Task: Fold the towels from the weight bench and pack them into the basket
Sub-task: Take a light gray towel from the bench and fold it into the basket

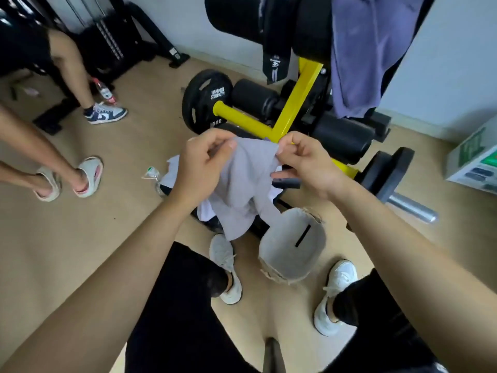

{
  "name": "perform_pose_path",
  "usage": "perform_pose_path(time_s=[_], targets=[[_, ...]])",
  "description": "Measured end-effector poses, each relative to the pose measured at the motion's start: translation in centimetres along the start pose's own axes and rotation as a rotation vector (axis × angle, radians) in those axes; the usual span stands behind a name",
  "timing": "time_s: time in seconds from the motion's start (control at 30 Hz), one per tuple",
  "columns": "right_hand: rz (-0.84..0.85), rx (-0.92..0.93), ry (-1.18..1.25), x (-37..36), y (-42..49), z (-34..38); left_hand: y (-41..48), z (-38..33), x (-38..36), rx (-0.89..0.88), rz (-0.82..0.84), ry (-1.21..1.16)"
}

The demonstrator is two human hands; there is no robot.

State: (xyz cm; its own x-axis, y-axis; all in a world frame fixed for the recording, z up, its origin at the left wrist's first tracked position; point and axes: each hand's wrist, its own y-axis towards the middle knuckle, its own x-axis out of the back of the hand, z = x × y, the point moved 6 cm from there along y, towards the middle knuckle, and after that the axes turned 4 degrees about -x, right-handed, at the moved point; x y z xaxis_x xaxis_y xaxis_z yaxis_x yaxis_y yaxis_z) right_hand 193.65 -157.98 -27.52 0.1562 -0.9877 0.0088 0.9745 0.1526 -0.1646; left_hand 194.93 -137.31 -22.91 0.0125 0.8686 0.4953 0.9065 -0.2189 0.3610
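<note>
A light grey towel [243, 189] hangs in the air in front of me. My left hand [204, 165] pinches its upper left corner and my right hand [309, 165] pinches its upper right edge. The towel's lower end dangles beside the rim of a round grey basket [282, 254] that stands on the floor between my feet. A purple towel [363, 55] is draped over the black and yellow weight bench [298, 103] at the back. A white cloth [172, 170] lies on the bench's low part behind the grey towel.
Two other people's legs and shoes [105, 113] are at the left. A black weight plate [204, 99] and a second plate [387, 170] on a steel bar flank the bench. A plastic bottle [153, 176] lies on the floor; a white box [473, 160] stands right.
</note>
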Motion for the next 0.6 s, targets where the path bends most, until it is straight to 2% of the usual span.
perform_pose_path(time_s=[0.17, 0.33, 0.47, 0.6], targets=[[-0.001, 0.136, -0.056, -1.0, -5.7, 6.2, -2.6, -4.0, 3.4, 0.092, -0.089, -0.344], [-0.053, 0.106, -0.22, -3.3, -10.1, 3.1, -4.6, -6.2, 3.8, 0.229, -0.062, -0.711], [-0.08, 0.002, -0.168, -5.5, -12.8, -3.0, -5.8, -7.6, 3.6, 0.245, -0.014, -0.729], [-0.105, -0.004, -0.134, -7.2, -13.5, -6.8, -6.6, -7.1, 2.9, 0.258, 0.017, -0.741]])
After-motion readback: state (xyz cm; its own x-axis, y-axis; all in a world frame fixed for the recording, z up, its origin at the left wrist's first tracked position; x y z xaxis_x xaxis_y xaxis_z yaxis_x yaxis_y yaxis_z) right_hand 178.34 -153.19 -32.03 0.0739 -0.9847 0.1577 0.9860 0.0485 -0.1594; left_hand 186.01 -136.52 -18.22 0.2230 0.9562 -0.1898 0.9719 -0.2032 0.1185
